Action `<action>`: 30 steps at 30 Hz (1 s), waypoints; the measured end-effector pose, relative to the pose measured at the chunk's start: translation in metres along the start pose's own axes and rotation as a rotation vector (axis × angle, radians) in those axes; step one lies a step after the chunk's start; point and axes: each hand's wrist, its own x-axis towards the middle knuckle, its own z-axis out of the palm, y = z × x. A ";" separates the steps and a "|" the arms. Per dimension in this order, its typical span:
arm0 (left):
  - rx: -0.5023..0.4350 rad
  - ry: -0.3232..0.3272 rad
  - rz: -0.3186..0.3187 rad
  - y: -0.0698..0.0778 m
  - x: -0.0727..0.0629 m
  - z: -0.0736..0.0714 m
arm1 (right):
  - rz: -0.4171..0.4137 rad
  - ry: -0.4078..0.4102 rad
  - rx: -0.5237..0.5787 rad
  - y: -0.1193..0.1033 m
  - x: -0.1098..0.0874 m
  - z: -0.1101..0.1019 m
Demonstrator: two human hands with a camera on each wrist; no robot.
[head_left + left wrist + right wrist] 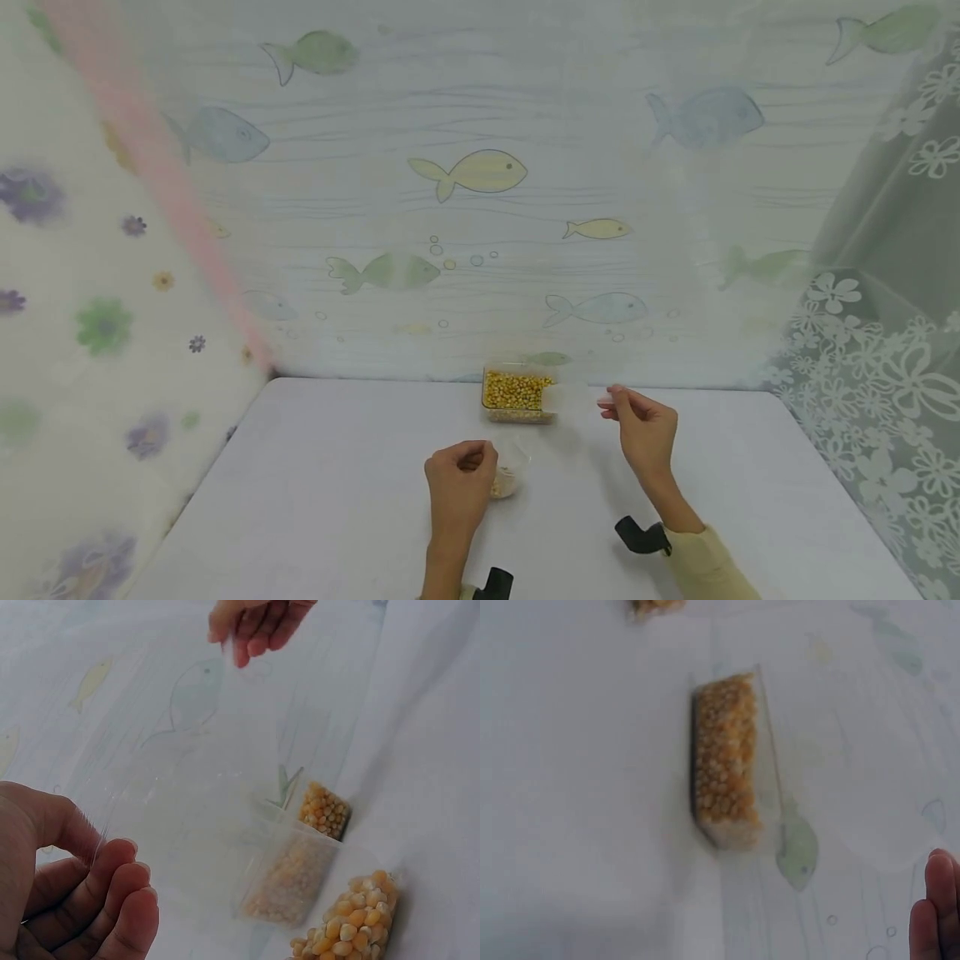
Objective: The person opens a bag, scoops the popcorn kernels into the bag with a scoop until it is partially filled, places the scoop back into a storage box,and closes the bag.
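Note:
My left hand [459, 483] pinches the top edge of a clear plastic bag [517, 454] between thumb and fingertips. Corn kernels [346, 922] fill the bag's lower part, low over the table. Farther right and higher, my right hand [647, 433] pinches a thin piece of translucent plastic film [573, 398]. This film hangs left of the fingers and overlaps the right end of the container [517, 416] in the head view. In the right wrist view only a few fingers [943, 907] show at the right edge.
The clear rectangular container holds many yellow corn kernels [516, 388] and stands near the table's back edge. Behind the white table [337, 483] hangs a fish-print curtain [480, 275]. A flowered curtain [103, 325] is on the left, a lace one [900, 375] on the right.

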 end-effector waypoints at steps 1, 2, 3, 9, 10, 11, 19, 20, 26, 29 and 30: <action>0.000 0.000 -0.003 0.000 0.000 0.000 | -0.032 0.004 -0.024 0.006 0.001 0.001; -0.001 0.001 -0.005 0.000 0.000 0.000 | -0.060 0.002 -0.049 0.011 0.002 0.003; -0.003 0.002 -0.006 0.000 0.000 0.000 | -0.089 -0.001 -0.076 0.014 0.003 0.005; -0.023 0.004 0.010 -0.002 0.000 -0.001 | -0.181 -0.057 -0.217 0.018 0.004 0.017; -0.025 0.004 0.012 -0.002 0.000 -0.001 | -0.179 -0.072 -0.226 0.018 0.005 0.019; -0.027 0.004 0.011 -0.002 0.000 -0.001 | -0.175 -0.086 -0.233 0.017 0.005 0.020; -0.025 0.010 0.015 -0.002 0.001 -0.002 | 0.028 -0.147 -0.182 0.025 0.012 0.030; -0.022 0.010 0.016 -0.002 0.001 -0.002 | 0.055 -0.147 -0.174 0.027 0.013 0.031; -0.008 0.013 0.012 -0.002 0.001 -0.002 | 0.129 -0.159 -0.147 0.033 0.015 0.038; -0.007 0.015 0.015 -0.002 0.002 -0.002 | 0.179 -0.171 -0.150 0.036 0.018 0.041; -0.007 0.014 0.015 -0.002 0.002 -0.002 | 0.207 -0.177 -0.150 0.037 0.019 0.042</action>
